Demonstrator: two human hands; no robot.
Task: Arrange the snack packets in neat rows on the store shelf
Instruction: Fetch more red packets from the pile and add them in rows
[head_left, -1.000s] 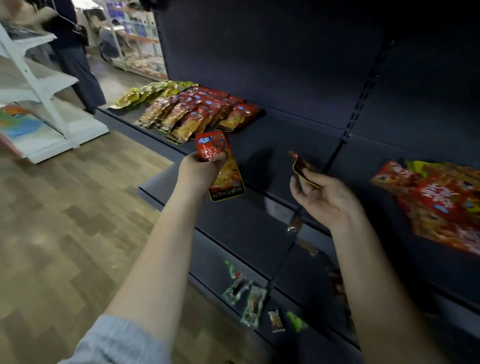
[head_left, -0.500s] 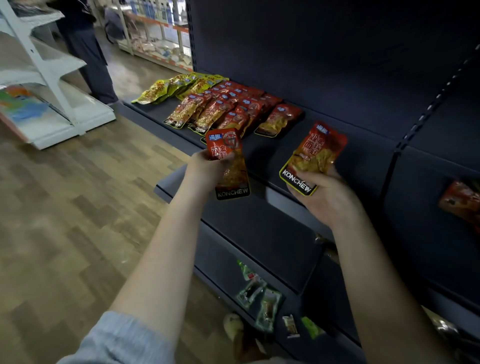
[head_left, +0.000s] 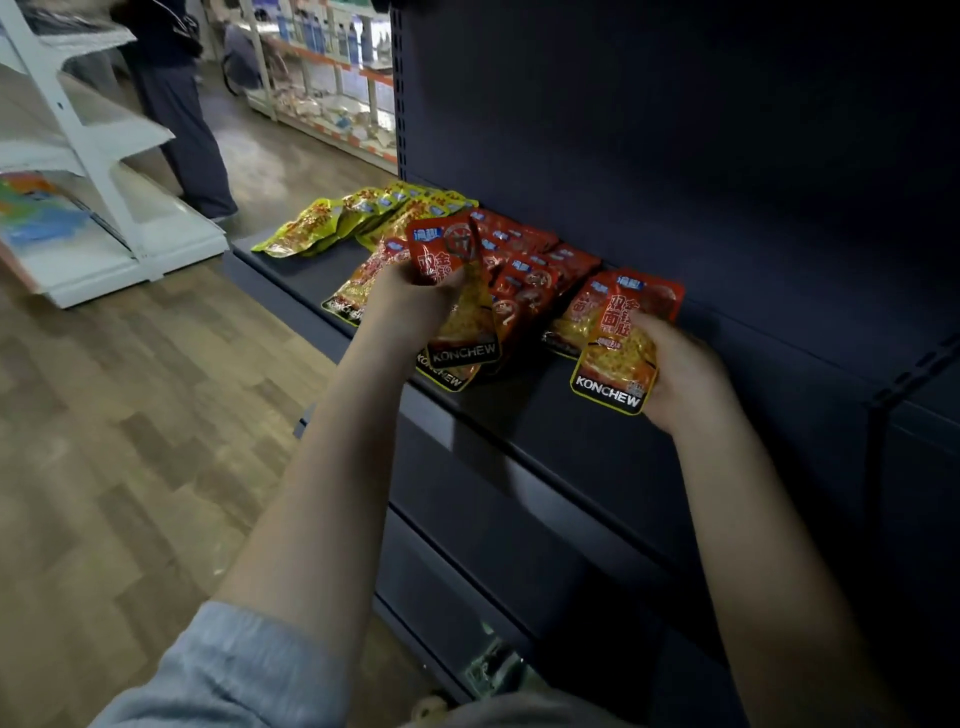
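Over the dark shelf (head_left: 597, 431) you held two red packets: your left hand (head_left: 410, 306) pinched one packet (head_left: 457, 291) with curled fingers, your right hand (head_left: 680, 374) gripped the other (head_left: 623, 353). Beneath them lay overlapping red rows (head_left: 524, 270) and a yellow row (head_left: 358, 215); counts unclear.

Mid-frame: left hand (head_left: 410, 306) grips one red packet (head_left: 457, 291), right hand (head_left: 680, 369) grips another red packet (head_left: 618, 353), both over dark shelf (head_left: 571, 431) bearing red packet rows (head_left: 524, 270) and yellow packets (head_left: 358, 218).
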